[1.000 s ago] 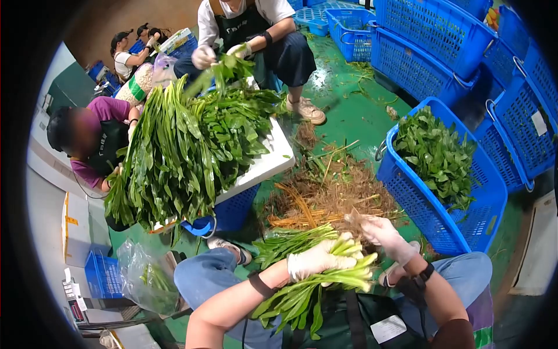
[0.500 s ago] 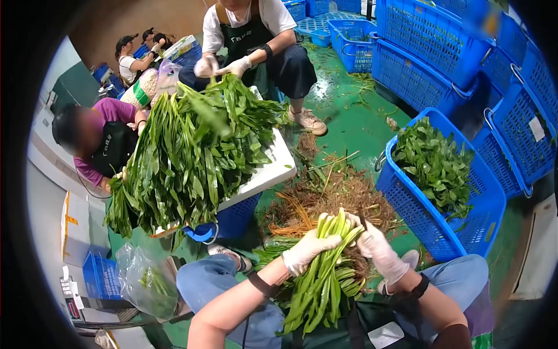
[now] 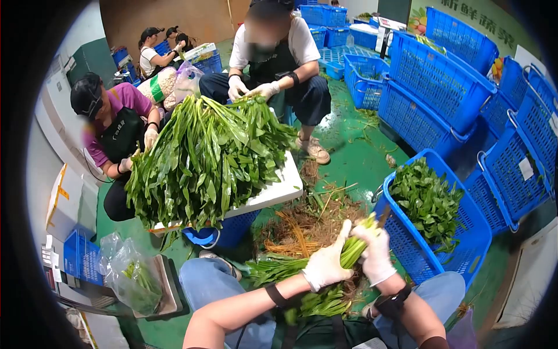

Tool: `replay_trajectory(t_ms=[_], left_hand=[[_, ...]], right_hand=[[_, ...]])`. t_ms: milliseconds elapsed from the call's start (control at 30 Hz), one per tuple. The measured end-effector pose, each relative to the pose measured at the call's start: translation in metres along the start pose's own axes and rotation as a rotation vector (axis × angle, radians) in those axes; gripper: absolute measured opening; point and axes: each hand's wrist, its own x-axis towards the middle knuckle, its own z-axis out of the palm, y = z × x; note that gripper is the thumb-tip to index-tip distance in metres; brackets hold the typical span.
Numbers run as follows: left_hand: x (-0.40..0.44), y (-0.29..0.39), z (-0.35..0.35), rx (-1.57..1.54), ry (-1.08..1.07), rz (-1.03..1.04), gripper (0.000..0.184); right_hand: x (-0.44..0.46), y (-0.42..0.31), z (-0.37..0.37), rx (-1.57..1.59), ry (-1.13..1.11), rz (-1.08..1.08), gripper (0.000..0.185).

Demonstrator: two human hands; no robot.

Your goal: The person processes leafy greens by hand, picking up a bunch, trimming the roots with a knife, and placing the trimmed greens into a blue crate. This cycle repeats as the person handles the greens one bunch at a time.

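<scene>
Head view: left fingers [image 3: 338,239] clamp greens [image 3: 352,252] near crate edge [image 3: 408,235]; right fingers [image 3: 366,232], cannot tell.

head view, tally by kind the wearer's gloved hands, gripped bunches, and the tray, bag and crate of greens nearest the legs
Gloved hands, left hand and right hand: 2
Gripped bunch: 1
White tray: 1
Clear bag: 1
Blue crate: 1
Total: 6
</scene>
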Motion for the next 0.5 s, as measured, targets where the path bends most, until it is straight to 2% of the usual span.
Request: replay_trajectory(t_ms=[67,133,167,200,267,333,367,400,433,467,500], left_hand=[[0.005,-0.022,-0.005,0.071,0.042,0.168,0.107],[0.005,-0.036,-0.022,0.338,-0.058,0.087,0.104],[0.01,-0.061,-0.022,0.491,-0.026,0.013,0.099],[0.014,-0.08,-0.021,0.644,0.01,-0.062,0.093],[0.008,-0.078,-0.042,0.625,0.264,-0.01,0.084],[0.0,-0.07,-0.062,0.333,0.77,0.434,0.073],[-0.001,-0.064,-0.07,0.144,0.812,0.564,0.068],[-0.012,-0.051,-0.076,0.187,0.801,0.499,0.075],[-0.023,-0.036,-0.077,0.338,0.885,0.631,0.087],[-0.027,-0.033,-0.072,0.128,0.661,0.63,0.101],[-0.032,-0.028,-0.058,0.249,0.57,0.553,0.117]], right_hand=[[0.015,-0.044,-0.009,0.076,0.026,-0.177,0.026],[0.022,-0.085,-0.022,0.14,0.037,-0.336,0.025],[0.024,-0.1,-0.03,0.148,0.066,-0.388,0.024],[0.027,-0.111,-0.037,0.158,0.095,-0.442,0.024],[0.026,-0.122,-0.047,0.091,0.102,-0.552,0.021],[0.012,-0.124,-0.036,-0.007,0.099,-0.578,0.022],[0.006,-0.12,-0.029,-0.095,0.093,-0.566,0.022],[0.002,-0.113,-0.019,-0.185,0.071,-0.553,0.022],[-0.002,-0.105,-0.006,-0.215,0.037,-0.535,0.022],[-0.008,-0.096,0.004,-0.252,-0.022,-0.513,0.022],[-0.012,-0.084,0.016,-0.223,-0.06,-0.481,0.023]])
